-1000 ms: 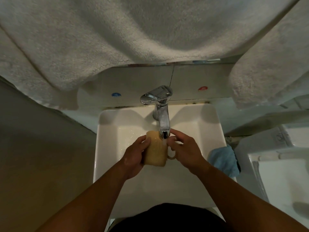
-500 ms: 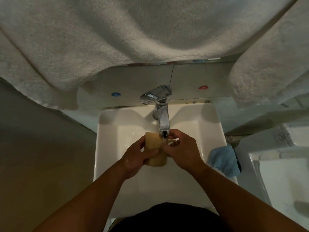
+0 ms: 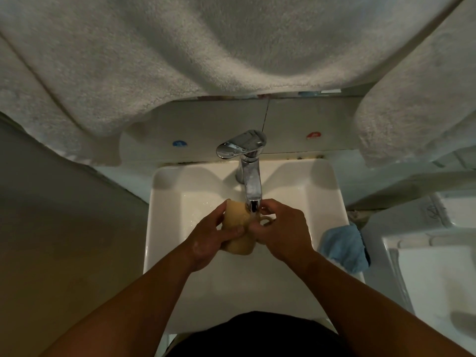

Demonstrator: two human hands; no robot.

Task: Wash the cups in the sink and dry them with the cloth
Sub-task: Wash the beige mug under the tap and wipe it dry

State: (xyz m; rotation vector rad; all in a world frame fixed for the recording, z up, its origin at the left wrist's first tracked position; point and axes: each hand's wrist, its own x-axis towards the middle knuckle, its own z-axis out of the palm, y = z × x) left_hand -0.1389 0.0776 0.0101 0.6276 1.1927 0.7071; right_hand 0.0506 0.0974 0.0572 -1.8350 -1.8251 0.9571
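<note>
Forearms reach in from the bottom of the view and meet over the middle of the white sink (image 3: 164, 228). The left hand (image 3: 210, 239) wraps around the body of a tan cup (image 3: 238, 222), thumb laid across its side, so it holds the cup firmly. The right hand (image 3: 282, 231) is curled at the cup's handle side; its fingers seem to pinch the handle or rim, though the dim light makes the exact grip hard to read. The cup lies between the two hands, tipped so its long axis runs away from the person toward the tap (image 3: 251, 191), with the far end just under the spout. The left hand carries most of the cup, so turning it under the spout would fall to that hand, while the right is free to rub. Whether water is running cannot be told clearly. A blue cloth (image 3: 343, 249) lies on the sink's right edge, nearer the right hand, ready for drying. Beyond the tap, pale towels (image 3: 206, 47) hang over the tiled wall.
</note>
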